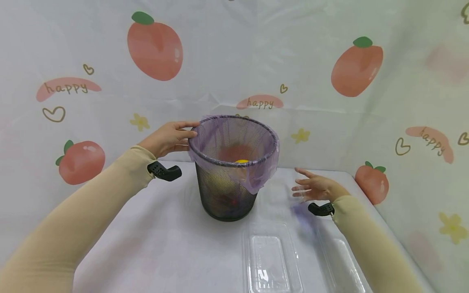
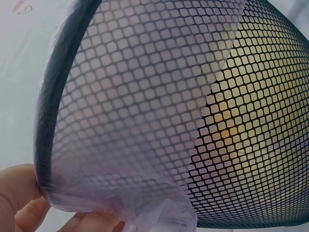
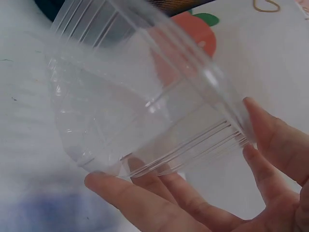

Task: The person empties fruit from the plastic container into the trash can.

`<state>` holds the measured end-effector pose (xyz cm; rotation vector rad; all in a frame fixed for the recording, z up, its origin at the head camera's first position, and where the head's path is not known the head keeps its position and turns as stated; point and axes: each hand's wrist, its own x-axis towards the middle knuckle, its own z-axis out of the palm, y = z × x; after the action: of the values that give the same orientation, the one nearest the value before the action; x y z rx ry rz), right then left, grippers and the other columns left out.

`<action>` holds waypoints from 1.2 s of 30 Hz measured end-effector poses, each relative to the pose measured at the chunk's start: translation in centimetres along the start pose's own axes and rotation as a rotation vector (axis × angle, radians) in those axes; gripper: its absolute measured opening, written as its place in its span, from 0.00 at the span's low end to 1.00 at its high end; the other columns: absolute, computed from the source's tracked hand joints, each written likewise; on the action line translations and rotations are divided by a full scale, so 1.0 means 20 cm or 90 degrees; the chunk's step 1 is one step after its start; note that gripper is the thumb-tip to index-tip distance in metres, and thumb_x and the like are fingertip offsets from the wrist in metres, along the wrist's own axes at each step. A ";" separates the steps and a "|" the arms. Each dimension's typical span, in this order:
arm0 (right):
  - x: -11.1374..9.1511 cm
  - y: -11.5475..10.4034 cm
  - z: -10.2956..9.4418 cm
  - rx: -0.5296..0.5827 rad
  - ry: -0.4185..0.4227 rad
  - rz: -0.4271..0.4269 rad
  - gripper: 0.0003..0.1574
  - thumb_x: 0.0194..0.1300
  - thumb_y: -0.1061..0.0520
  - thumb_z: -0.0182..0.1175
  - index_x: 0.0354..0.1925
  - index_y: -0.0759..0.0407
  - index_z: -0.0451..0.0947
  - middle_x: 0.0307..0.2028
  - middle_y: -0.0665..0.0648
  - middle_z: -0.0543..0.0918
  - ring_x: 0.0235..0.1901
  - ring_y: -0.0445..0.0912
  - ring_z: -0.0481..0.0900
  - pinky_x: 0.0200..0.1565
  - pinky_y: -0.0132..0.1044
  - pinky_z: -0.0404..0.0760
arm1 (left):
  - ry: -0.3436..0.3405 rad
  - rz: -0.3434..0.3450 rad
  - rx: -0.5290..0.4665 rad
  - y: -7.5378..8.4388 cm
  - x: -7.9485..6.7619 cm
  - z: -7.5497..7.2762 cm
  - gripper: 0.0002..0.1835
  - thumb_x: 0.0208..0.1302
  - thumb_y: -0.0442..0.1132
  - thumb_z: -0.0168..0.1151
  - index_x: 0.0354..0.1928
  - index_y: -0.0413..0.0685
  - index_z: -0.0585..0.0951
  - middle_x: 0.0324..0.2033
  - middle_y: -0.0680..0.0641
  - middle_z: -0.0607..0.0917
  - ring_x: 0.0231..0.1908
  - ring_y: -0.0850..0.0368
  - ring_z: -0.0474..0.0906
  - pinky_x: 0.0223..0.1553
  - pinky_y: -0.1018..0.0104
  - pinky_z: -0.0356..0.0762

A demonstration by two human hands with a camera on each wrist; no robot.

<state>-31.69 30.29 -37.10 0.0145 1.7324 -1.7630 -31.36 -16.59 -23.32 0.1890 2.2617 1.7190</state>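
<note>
A black mesh waste bin (image 1: 227, 191) stands on the white table, lined with a thin purple bag (image 1: 256, 179) folded over its rim. My left hand (image 1: 170, 138) grips the bin's left rim; in the left wrist view the thumb (image 2: 19, 188) lies against the rim and other fingers are partly behind the bag. Right of the bin, my right hand (image 1: 316, 188) holds a clear plastic container (image 3: 145, 111) by one end, thumb on one side and fingers on the other. Inside the bin shows something yellow (image 1: 242, 161); its kind is hidden.
Two clear plastic trays lie at the front right of the table, one tray (image 1: 269, 260) in front of the bin and another tray (image 1: 344, 260) beside the right forearm. A fruit-printed white cloth (image 1: 220, 53) rises behind the table and along its right side.
</note>
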 end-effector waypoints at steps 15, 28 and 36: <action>0.06 0.03 0.04 -0.061 0.016 0.030 0.47 0.77 0.60 0.44 0.76 0.46 0.24 0.70 0.79 0.41 0.69 0.73 0.51 0.62 0.63 0.65 | -0.010 0.008 -0.008 -0.01 0.00 0.00 0.30 0.74 0.38 0.52 0.74 0.52 0.59 0.67 0.44 0.64 0.57 0.50 0.73 0.47 0.72 0.79; 0.08 0.03 0.01 -0.063 0.036 0.044 0.46 0.77 0.62 0.43 0.77 0.48 0.26 0.51 0.68 0.66 0.63 0.69 0.62 0.58 0.62 0.72 | 0.004 -0.007 -0.003 0.00 0.00 0.00 0.30 0.73 0.39 0.53 0.74 0.54 0.60 0.70 0.44 0.62 0.60 0.48 0.71 0.44 0.73 0.79; 0.08 0.04 0.02 -0.112 0.062 0.062 0.46 0.75 0.66 0.44 0.77 0.54 0.29 0.67 0.76 0.50 0.60 0.64 0.69 0.58 0.58 0.73 | 0.002 -0.006 -0.008 0.00 0.00 0.00 0.30 0.73 0.38 0.53 0.74 0.54 0.60 0.70 0.44 0.62 0.59 0.49 0.71 0.46 0.72 0.79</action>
<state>-32.40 29.39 -38.50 0.1092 1.9187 -1.5585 -31.46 -16.58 -23.34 0.1722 2.2503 1.7286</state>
